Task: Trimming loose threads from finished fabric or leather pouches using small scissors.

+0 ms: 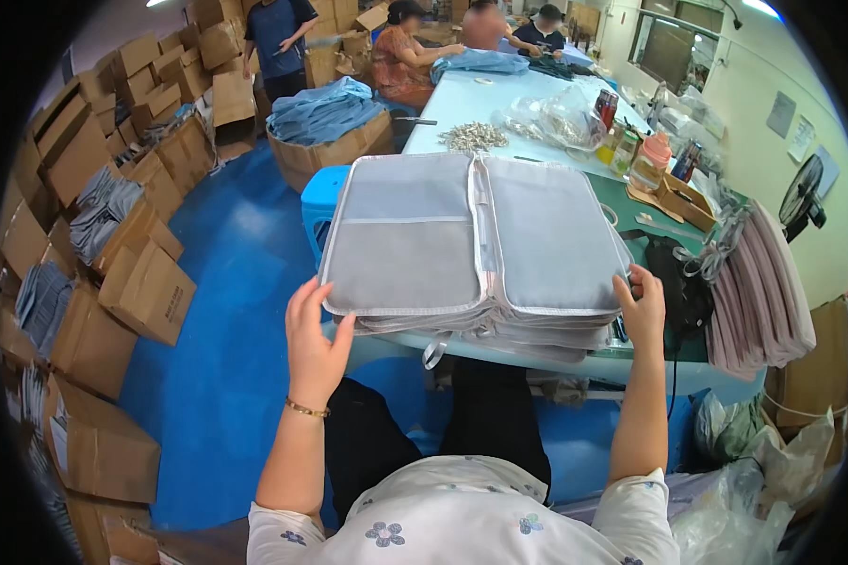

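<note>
A stack of flat, light grey fabric organisers with white piped edges (400,254) lies before me on the worktable (546,94), its top one spread in two panels, with a loop of grey ribbon hanging at the front. My left hand (318,334) is at the stack's front left corner, fingers spread and curved against the edge. At the front right corner is my right hand (641,301), its fingers bent and apart, touching or very near the edge. Whether any fingertips reach underneath, I cannot tell.
Cardboard boxes (141,292) crowd the left. A blue stool (322,188) and a box of blue fabric (330,151) stand beyond the stack. Pink padded pieces (754,292), a black bag (683,292) and bottles (645,165) are on the right. Several co-workers (405,56) are at the back.
</note>
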A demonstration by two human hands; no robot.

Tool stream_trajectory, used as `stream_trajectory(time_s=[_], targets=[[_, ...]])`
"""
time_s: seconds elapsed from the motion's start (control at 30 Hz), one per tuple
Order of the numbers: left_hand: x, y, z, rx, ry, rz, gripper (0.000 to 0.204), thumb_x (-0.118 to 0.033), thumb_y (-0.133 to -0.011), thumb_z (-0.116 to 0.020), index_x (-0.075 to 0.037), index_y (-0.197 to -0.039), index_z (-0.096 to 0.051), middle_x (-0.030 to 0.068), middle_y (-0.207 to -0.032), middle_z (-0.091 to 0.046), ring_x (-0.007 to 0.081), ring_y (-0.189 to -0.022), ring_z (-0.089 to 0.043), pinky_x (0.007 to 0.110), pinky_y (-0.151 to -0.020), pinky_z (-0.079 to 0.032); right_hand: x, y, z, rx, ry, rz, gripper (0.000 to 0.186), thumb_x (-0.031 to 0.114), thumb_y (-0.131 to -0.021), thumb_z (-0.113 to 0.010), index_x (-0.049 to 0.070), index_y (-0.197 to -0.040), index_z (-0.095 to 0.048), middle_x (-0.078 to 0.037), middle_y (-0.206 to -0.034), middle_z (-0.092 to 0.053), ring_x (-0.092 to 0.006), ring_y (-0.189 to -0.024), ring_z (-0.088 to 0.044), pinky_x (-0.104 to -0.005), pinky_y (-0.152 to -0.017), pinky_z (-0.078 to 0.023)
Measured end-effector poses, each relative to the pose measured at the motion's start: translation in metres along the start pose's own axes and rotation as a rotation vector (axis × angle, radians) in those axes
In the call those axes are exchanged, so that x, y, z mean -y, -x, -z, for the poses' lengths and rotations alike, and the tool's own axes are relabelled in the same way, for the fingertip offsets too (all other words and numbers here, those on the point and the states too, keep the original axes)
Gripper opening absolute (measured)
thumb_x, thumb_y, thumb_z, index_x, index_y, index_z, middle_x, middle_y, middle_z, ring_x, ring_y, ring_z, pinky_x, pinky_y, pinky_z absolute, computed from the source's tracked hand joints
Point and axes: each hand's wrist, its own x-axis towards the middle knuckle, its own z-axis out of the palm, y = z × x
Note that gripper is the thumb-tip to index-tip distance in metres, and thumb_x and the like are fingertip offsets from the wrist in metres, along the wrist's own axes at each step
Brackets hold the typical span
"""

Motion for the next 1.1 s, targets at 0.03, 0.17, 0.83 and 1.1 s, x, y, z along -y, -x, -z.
stream_trajectory(time_s=[0.03, 0.17, 0.83, 1.1], targets=[[-0.01, -0.007, -0.003, -0.078, -0.123, -0.141, 0.041, -0.015, -0.082, -0.067, -0.004, -0.119, -0.054, 0.0152, -0.123, -0.054, 0.0337, -0.117, -0.049, 0.042, -0.099, -0.039, -0.001, -0.003, -0.003, -0.079, 0.107, 0.059, 0.029, 0.022, -0.084, -0.068, 0.001, -0.103, -0.065, -0.01, -0.088, -0.062, -0.0219, -0.077, -0.058, -0.032, -0.073, -0.048], [-0.041, -0.047, -0.02, 0.118, -0.004, -0.344, 0.033, -0.012, -0.084, -0.063, -0.002, -0.115, -0.058, 0.0141, -0.119, -0.058, 0.0316, -0.111, -0.054, 0.038, -0.095, -0.044, -0.072, -0.023, -0.006, -0.116, -0.107, -0.128, 0.03, 0.022, -0.082, -0.068, 0.002, -0.104, -0.065, -0.012, -0.091, -0.063, -0.0256, -0.08, -0.06, -0.0336, -0.074, -0.049], [-0.097, -0.127, -0.135, 0.491, -0.082, -0.291, 0.024, -0.027, -0.087, -0.061, -0.004, -0.082, -0.061, 0.0115, -0.093, -0.059, 0.0288, -0.088, -0.056, 0.038, -0.079, -0.046, -0.097, 0.044, -0.023, 0.16, 0.442, -0.027, 0.018, 0.014, -0.088, -0.055, 0.006, -0.099, -0.066, -0.016, -0.089, -0.065, -0.0328, -0.079, -0.062, -0.0401, -0.072, -0.05], [-0.08, -0.115, -0.158, 0.574, -0.124, -0.295, 0.031, -0.028, -0.092, -0.054, -0.001, -0.075, -0.055, 0.0136, -0.085, -0.055, 0.031, -0.086, -0.054, 0.039, -0.076, -0.044, -0.057, 0.047, 0.0, -0.405, -0.709, -0.505, 0.022, 0.018, -0.099, -0.048, 0.002, -0.112, -0.056, -0.004, -0.089, -0.061, -0.0102, -0.073, -0.06, -0.0225, -0.062, -0.049]])
